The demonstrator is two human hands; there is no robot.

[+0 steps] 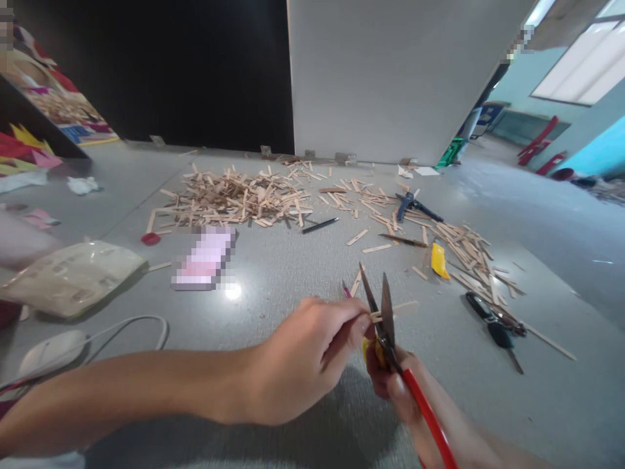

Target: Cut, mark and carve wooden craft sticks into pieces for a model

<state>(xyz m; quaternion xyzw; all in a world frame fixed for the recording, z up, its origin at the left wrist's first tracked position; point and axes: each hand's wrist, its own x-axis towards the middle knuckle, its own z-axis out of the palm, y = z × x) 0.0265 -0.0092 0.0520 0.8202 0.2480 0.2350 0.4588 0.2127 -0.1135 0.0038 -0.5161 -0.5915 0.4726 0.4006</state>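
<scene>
My left hand (297,358) reaches across the middle and pinches a thin wooden stick (375,317) between thumb and forefinger. In my right hand (398,392) is a pair of scissors (426,407) with red handles, its dark blades parted and pointing away from me. The stick lies across the gap between the blades, close to my left fingertips. Something yellow (367,348) shows by my right fingers; I cannot make out what it is. Just beyond the left fingertips lie another wooden stick (357,281) and a purple-tipped pen-like object (346,289), partly hidden.
A heap of wooden sticks (239,195) lies at the back, with more scattered rightward. Around it are a phone (205,257), a black pen (319,225), dark-blue pliers-like tool (407,205), yellow object (439,260), keys (500,335), plastic packet (73,277) and white mouse (53,352). Panels (381,78) stand behind.
</scene>
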